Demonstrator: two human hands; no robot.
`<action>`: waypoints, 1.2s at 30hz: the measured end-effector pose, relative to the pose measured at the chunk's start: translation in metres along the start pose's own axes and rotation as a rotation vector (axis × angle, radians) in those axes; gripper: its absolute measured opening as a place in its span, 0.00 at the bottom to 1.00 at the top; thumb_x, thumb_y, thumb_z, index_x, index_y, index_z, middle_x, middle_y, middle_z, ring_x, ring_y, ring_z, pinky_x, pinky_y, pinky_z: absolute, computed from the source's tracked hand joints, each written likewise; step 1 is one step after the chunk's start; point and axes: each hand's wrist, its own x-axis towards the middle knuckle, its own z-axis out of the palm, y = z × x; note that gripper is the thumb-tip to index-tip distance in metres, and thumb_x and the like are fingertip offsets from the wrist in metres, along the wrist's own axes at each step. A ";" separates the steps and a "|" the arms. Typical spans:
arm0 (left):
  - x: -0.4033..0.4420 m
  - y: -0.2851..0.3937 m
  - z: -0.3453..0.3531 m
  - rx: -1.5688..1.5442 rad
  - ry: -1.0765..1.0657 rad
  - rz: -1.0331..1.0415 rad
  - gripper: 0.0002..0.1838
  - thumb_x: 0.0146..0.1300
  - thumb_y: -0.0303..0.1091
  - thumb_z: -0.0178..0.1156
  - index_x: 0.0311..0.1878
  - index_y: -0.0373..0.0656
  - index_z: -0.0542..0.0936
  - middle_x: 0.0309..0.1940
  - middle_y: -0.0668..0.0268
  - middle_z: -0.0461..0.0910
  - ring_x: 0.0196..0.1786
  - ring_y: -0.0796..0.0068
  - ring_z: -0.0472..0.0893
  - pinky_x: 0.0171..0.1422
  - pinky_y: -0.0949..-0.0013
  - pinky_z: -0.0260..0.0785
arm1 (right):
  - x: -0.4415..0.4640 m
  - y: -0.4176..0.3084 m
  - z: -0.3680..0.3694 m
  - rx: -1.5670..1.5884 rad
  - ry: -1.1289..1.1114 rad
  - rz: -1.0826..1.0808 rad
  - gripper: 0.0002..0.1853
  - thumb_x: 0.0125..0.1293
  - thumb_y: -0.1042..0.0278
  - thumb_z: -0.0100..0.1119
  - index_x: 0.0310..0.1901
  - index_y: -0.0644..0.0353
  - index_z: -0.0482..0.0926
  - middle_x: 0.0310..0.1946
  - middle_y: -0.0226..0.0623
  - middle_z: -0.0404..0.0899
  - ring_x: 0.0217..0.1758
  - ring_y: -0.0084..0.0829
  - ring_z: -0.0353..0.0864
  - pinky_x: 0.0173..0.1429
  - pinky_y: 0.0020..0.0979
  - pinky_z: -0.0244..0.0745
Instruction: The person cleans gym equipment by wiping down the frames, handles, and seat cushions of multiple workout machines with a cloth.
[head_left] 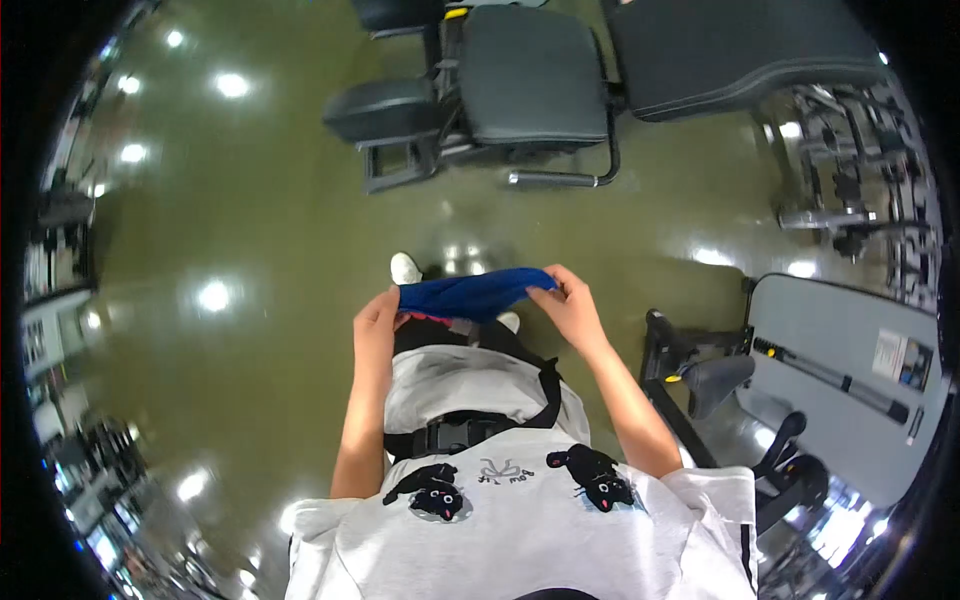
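A blue cloth (465,294) is stretched between my two hands in front of my waist. My left hand (376,315) pinches its left end, and my right hand (568,303) pinches its right end between thumb and fingers. The cloth sags slightly in the middle. A bit of red or pink material shows just beneath it near my left hand; I cannot tell what it is. Below the cloth is a black bag (490,343), partly covered. A black strap with a buckle (455,434) crosses my white shirt.
Ahead stands a padded exercise machine (535,75) beside a wide black bench pad (740,55). To the right is another machine with a grey panel (850,390) and a small seat (718,385). Racks line the far right. Shiny greenish floor (250,230) spreads leftward.
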 end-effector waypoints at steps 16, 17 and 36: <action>-0.052 -0.005 -0.059 -0.813 0.215 0.085 0.07 0.66 0.32 0.50 0.44 0.42 0.73 0.40 0.66 0.80 0.42 0.75 0.80 0.49 0.71 0.73 | 0.031 -0.032 0.062 0.125 -0.340 -0.047 0.21 0.56 0.84 0.55 0.53 0.63 0.70 0.39 0.32 0.79 0.43 0.20 0.76 0.47 0.21 0.70; -0.064 -0.009 -0.063 -0.828 0.259 0.098 0.06 0.66 0.32 0.50 0.43 0.43 0.73 0.38 0.67 0.80 0.39 0.76 0.80 0.47 0.71 0.74 | 0.029 -0.032 0.066 0.141 -0.403 -0.094 0.22 0.56 0.84 0.54 0.55 0.63 0.70 0.41 0.33 0.79 0.46 0.21 0.77 0.49 0.23 0.71; -0.219 -0.019 0.108 -0.747 1.543 0.463 0.06 0.63 0.35 0.59 0.36 0.43 0.78 0.28 0.73 0.77 0.29 0.85 0.72 0.38 0.79 0.65 | 0.060 -0.140 0.165 -0.307 -1.570 -0.464 0.07 0.64 0.73 0.56 0.41 0.63 0.80 0.37 0.30 0.81 0.41 0.18 0.76 0.47 0.20 0.69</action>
